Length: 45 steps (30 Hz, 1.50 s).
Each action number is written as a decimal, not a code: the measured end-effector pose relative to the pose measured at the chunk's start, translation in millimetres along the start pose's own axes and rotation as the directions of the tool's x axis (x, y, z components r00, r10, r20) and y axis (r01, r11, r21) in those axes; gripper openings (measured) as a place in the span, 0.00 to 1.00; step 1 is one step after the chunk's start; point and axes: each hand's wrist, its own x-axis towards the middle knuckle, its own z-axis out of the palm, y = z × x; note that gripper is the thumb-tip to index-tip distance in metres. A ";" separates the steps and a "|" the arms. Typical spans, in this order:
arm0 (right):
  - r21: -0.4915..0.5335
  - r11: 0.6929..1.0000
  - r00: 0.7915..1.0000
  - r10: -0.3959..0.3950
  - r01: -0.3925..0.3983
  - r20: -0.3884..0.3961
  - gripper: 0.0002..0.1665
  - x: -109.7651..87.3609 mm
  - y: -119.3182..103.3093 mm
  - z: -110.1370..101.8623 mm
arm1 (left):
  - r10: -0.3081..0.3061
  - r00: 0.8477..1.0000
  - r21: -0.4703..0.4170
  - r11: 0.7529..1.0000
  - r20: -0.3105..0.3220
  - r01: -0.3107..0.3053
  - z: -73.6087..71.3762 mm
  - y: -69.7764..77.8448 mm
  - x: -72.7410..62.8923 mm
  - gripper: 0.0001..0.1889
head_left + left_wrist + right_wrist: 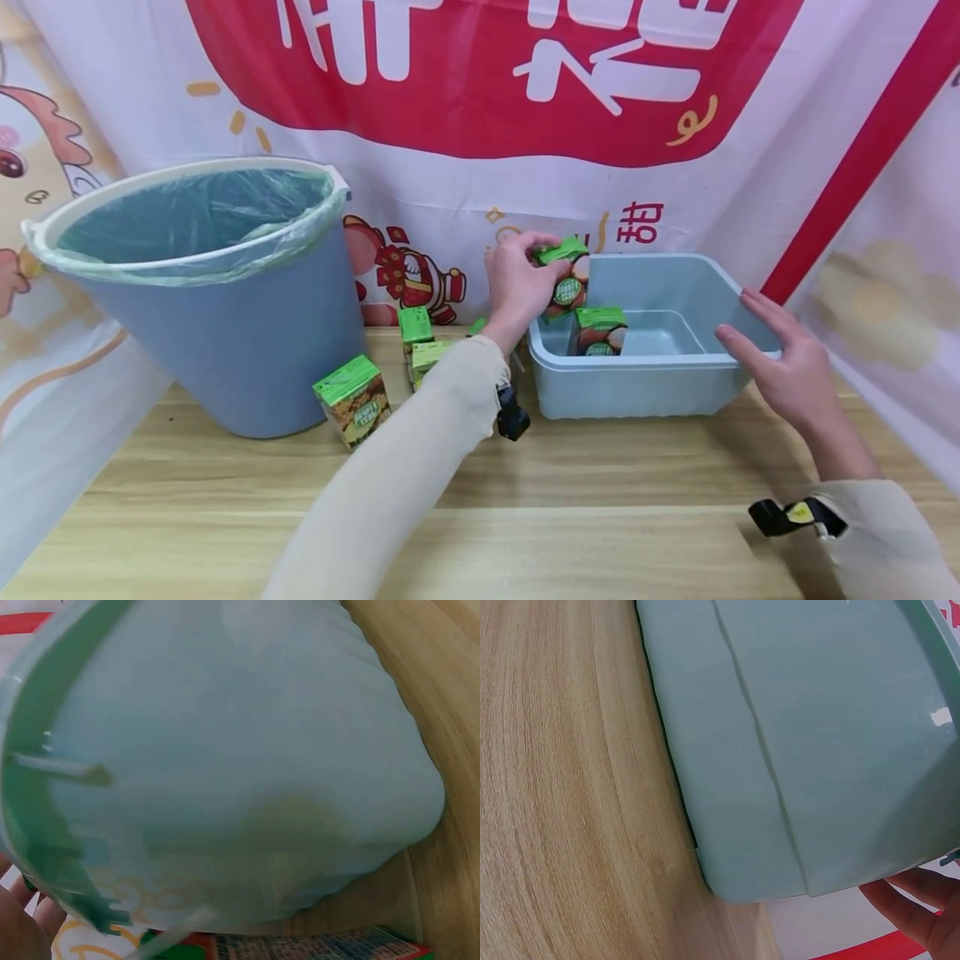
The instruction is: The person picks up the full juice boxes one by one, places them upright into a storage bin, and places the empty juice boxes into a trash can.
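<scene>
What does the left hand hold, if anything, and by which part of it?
The left hand holds a green-topped box by its upper part, near the green top.

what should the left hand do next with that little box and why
I'd probably lower the held box into the blue tub: the left hand pinches it at the tub's left end, a similar green-topped box stands inside, and the right hand is at the tub's opposite end.

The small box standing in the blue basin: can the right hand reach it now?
Probably yes: the right hand holds no box, and in the basin nothing visibly blocks the standing box from that side.
</scene>
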 end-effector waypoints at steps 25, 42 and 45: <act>0.010 1.000 1.000 -0.007 0.007 -0.003 0.45 0.5 -1.2 -1.0 | 0.029 0.983 0.261 0.962 0.181 -0.076 12.9 -17.0 4.2 0.13; 0.002 1.000 1.000 -0.008 0.008 0.007 0.46 0.5 -1.4 -1.1 | 0.007 0.910 0.470 0.855 0.415 -0.221 17.3 -12.3 13.1 0.17; 0.001 1.000 1.000 -0.007 0.007 0.009 0.46 0.5 -0.9 -1.5 | 0.009 0.901 0.497 0.832 0.434 -0.247 18.2 -11.0 14.6 0.16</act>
